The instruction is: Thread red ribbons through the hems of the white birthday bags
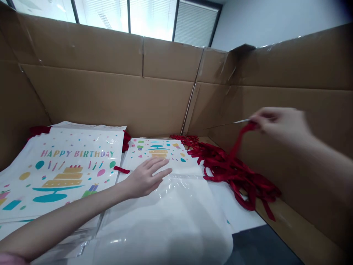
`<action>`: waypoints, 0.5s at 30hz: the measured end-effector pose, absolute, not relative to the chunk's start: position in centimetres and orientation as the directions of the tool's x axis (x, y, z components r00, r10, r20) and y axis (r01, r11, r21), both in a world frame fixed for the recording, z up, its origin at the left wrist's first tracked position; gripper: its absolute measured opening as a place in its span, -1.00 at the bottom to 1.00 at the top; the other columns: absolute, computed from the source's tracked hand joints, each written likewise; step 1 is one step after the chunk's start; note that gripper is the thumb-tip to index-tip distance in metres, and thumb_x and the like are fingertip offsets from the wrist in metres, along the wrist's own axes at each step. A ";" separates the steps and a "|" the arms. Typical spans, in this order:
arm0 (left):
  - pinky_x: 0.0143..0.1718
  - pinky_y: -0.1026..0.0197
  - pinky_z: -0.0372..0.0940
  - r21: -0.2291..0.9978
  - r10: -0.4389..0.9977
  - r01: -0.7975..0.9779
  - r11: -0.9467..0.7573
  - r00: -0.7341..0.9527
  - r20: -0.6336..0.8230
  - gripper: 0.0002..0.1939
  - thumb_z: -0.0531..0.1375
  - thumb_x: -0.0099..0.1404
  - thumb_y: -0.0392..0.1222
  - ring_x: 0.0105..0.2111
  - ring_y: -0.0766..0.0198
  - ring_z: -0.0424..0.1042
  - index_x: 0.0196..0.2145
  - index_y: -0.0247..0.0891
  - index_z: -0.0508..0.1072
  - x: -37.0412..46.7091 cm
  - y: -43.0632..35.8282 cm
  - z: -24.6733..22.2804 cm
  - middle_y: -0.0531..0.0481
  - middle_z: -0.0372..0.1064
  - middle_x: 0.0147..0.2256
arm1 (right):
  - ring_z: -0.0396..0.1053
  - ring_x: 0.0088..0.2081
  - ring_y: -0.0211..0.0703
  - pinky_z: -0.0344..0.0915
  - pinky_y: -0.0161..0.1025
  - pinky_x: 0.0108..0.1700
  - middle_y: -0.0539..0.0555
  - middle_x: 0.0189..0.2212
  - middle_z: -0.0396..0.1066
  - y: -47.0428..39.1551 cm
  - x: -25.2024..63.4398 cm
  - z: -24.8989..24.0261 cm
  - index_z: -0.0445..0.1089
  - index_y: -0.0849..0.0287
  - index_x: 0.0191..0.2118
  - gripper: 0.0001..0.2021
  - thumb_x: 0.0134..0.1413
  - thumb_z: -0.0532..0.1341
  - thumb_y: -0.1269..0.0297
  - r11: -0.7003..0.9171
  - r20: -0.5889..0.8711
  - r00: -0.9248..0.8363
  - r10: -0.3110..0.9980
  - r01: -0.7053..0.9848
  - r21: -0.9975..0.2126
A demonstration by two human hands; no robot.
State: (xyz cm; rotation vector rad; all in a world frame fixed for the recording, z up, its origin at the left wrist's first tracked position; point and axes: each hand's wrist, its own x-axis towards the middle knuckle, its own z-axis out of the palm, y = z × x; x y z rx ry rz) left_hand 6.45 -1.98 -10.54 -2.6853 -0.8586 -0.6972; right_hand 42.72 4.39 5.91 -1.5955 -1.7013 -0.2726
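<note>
"HAPPY BIRTHDAY" runs in pastel capitals across the top bag of the left stack point(59, 173), above a printed gold cake on a teal stand, with candles, balloons, confetti dots and small gift boxes around it. Two piles of these glossy white plastic bags lie side by side; how many sheets each holds cannot be counted. The right-hand pile's top bag point(165, 184) carries the same cake print near its far end, upside down from here, and its near part is plain, shiny and slightly billowed.

The left hand point(146, 178) lies flat and open on that bag, fingers spread, pressing rather than gripping. The right hand point(278, 123), blurred, is raised near the right wall and pinches one red satin ribbon point(242, 138) between thumb and fingertips; the strand runs down into a loose tangle of red ribbons point(237, 173) heaped just beside the bags, far too many to count. Something thin and pale sticks out past the fingertips; I cannot tell what.

Creased brown cardboard walls point(116, 92), taped at the seams, enclose everything on three sides.
</note>
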 end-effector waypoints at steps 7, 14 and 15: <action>-0.06 0.09 0.25 0.122 0.582 0.715 -0.689 0.444 0.681 -0.67 0.01 0.36 -0.17 -0.09 0.18 0.34 0.05 -0.25 0.25 9.7 -0.6 -3.3 -0.10 0.34 -0.08 | 0.19 -0.68 -0.33 0.09 -0.37 -0.59 -0.02 -0.72 0.26 5.0 29.3 -1.2 0.33 0.22 -0.53 -0.76 0.05 0.15 0.20 0.608 0.556 -0.284 0.781 0.546 -0.576; -0.53 0.40 0.06 0.511 0.813 0.642 -0.571 0.361 0.456 -0.85 -0.03 0.37 -0.19 -0.62 0.46 0.15 -0.25 -0.26 0.29 7.7 -0.1 -4.8 0.17 0.21 -0.58 | 0.32 -0.57 -0.29 0.22 -0.37 -0.52 0.02 -0.59 0.36 4.4 27.5 -3.7 0.31 0.23 -0.45 -0.71 0.10 0.14 0.09 0.563 0.382 -0.507 0.773 0.270 -0.781; -0.53 0.41 0.05 0.525 0.814 0.627 -0.575 0.371 0.447 -0.86 -0.02 0.37 -0.19 -0.62 0.47 0.14 -0.27 -0.26 0.29 7.5 -0.1 -4.8 0.18 0.20 -0.59 | 0.33 -0.54 -0.29 0.24 -0.37 -0.51 0.04 -0.57 0.37 4.5 27.6 -3.9 0.32 0.24 -0.43 -0.71 0.10 0.14 0.08 0.545 0.368 -0.519 0.772 0.243 -0.802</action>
